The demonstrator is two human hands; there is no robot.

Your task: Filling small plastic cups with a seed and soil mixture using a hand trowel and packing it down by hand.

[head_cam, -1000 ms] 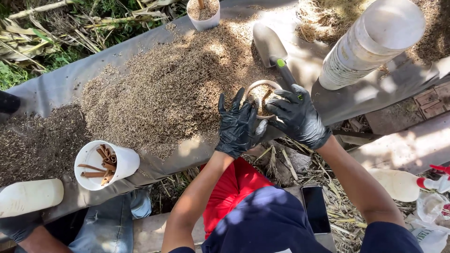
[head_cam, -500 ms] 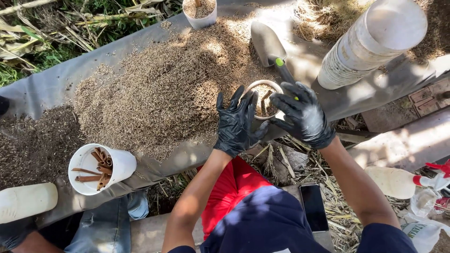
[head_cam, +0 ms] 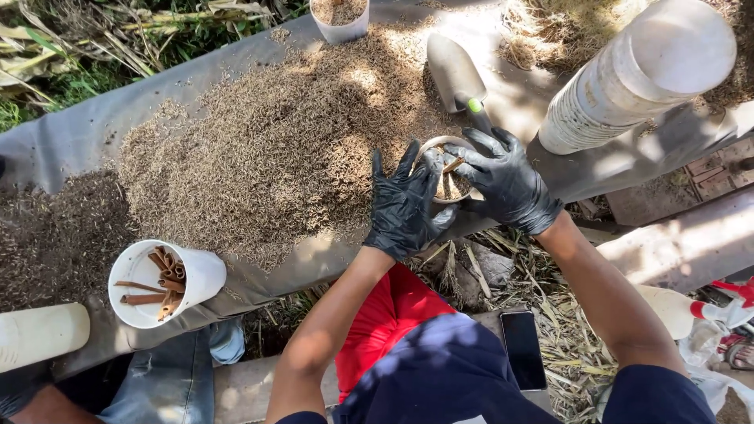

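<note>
Both my hands wear black gloves and close around a small white cup (head_cam: 446, 189) filled with husk-like material, at the near edge of a grey sheet (head_cam: 71, 141). My left hand (head_cam: 406, 206) cups its left side. My right hand (head_cam: 506, 180) wraps its right side, and a short brown stick (head_cam: 453, 165) pokes up from the cup by the fingers. A large heap of pale husks (head_cam: 275, 149) lies on the sheet just left of the cup. A trowel with a green-marked handle (head_cam: 459, 78) lies just beyond the cup.
A white cup of brown sticks (head_cam: 165, 283) lies tilted at the sheet's near left. A tall stack of white cups (head_cam: 636, 74) leans at the right. Another filled cup (head_cam: 339, 16) stands far back. A dark phone (head_cam: 523, 349) rests by my knee. Darker soil (head_cam: 47, 235) lies at left.
My hands have stayed on the small cup, shifting their fingers slightly around it. The view has drifted a little.
</note>
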